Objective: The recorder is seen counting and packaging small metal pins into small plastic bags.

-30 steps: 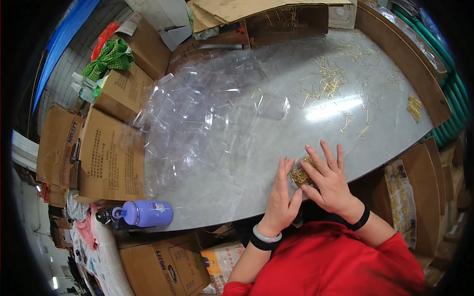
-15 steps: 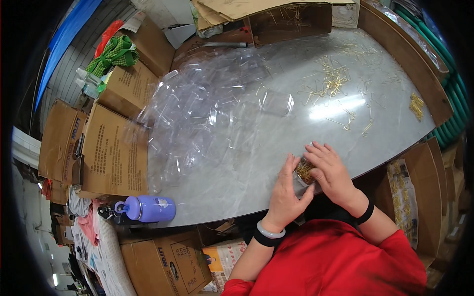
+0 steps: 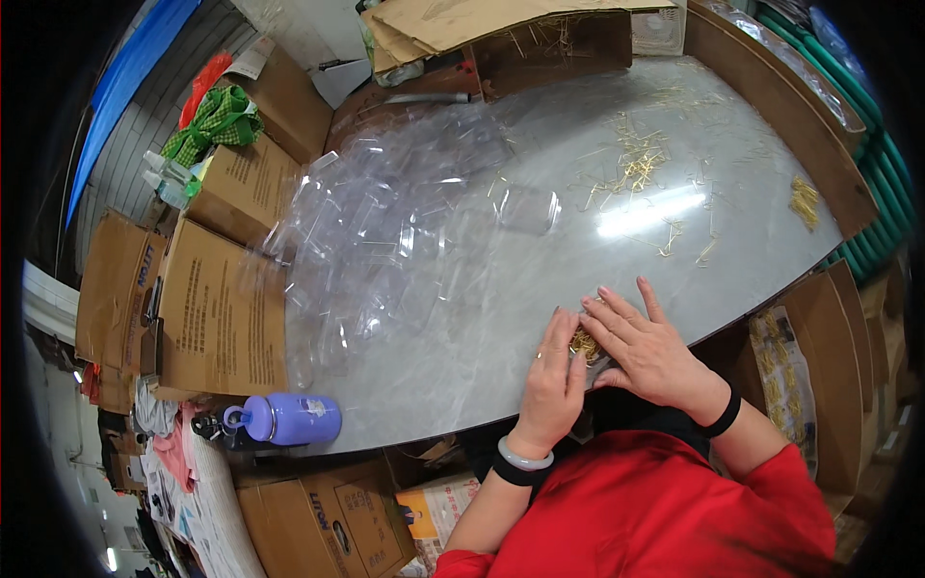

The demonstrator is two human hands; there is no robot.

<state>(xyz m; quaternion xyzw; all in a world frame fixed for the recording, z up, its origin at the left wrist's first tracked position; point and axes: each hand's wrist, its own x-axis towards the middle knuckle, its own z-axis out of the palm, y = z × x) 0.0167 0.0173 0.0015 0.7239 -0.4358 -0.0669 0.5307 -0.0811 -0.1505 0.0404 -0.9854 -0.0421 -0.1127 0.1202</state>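
At the table's near edge, a small clear plastic box filled with gold metal hooks sits between my two hands. Most of the box is hidden by fingers. My left hand is closed along its left side, fingers together and thumb on the near side. Over the far and right side lies my right hand, its fingers stretched and spread, the fingertips close to those of my left hand. Farther off on the grey table lie a loose pile of gold hooks and a single clear plastic box.
A large heap of clear plastic boxes covers the table's left half. A purple bottle lies at the near left edge. Cardboard boxes stand along the left. A small bundle of gold hooks lies by the right cardboard border.
My right hand has spread its fingers and slid left over the box. My left fingers have drawn closer together. The view has shifted slightly.
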